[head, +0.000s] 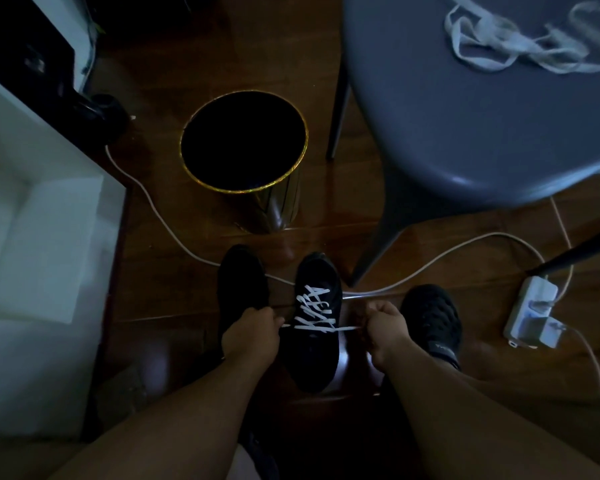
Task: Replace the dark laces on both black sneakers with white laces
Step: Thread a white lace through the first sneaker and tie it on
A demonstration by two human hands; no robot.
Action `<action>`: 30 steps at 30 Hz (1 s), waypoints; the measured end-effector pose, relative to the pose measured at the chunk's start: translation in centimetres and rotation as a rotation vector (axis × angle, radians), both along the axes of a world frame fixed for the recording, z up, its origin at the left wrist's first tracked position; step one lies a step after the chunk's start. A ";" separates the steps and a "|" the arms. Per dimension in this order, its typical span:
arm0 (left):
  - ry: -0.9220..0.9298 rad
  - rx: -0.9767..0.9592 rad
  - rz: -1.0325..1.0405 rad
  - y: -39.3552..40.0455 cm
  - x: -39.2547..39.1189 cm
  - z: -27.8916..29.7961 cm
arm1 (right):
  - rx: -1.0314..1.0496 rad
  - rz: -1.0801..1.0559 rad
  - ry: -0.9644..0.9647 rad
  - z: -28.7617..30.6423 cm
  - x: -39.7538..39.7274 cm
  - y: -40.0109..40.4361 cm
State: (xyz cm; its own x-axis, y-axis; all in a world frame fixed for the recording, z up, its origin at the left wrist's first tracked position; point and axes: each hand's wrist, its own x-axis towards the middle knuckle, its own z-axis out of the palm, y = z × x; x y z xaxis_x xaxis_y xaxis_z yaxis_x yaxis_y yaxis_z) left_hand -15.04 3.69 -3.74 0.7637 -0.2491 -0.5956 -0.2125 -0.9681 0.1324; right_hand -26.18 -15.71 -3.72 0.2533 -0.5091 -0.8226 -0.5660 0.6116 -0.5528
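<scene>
- The left hand (253,332) is curled into a fist and pinches one end of the white lace (314,311) just beside the left edge of the laced sneaker (314,327)
- The right hand (385,329) is likewise curled and grips the other end of the same lace on the shoe's right side; the two ends run out level from the eyelets nearest the person, pulled straight between the fists
- The laced sneaker stands on the wooden floor (160,278) between the two hands, toe pointing away from the person, with white crossings covering its eyelet rows
- A second black sneaker (241,282) stands just beside it on the left, partly behind the left hand; it is too dark to tell what lace it carries
- To the right, near the right hand, sits a black perforated shoe (433,318) at the end of the person's leg
- A loose tangle of white laces (520,39) lies on the grey chair seat (447,116) at the upper right, well apart from the sneakers
- A round bin with a gold rim (245,157) stands on the floor beyond the sneakers
- A white cable (146,192) crosses the floor past the toes of both sneakers and curves to a white power strip (532,313) at the right
- A white cabinet (32,237) fills the left side of the view
</scene>
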 end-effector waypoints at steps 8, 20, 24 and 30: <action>0.049 -0.248 0.080 -1.2 -0.1 -0.2 | -0.224 0.683 0.037 -1.6 0.5 1.0; 0.202 -0.103 0.157 -3.8 0.2 -0.5 | -0.295 0.934 0.193 -1.4 1.8 1.8; 0.207 -0.080 0.166 -4.2 0.1 -0.9 | -0.357 0.976 0.286 -2.3 2.3 2.8; 0.106 0.007 0.130 -4.2 -0.1 -1.0 | -0.548 1.097 0.324 -2.4 2.3 3.2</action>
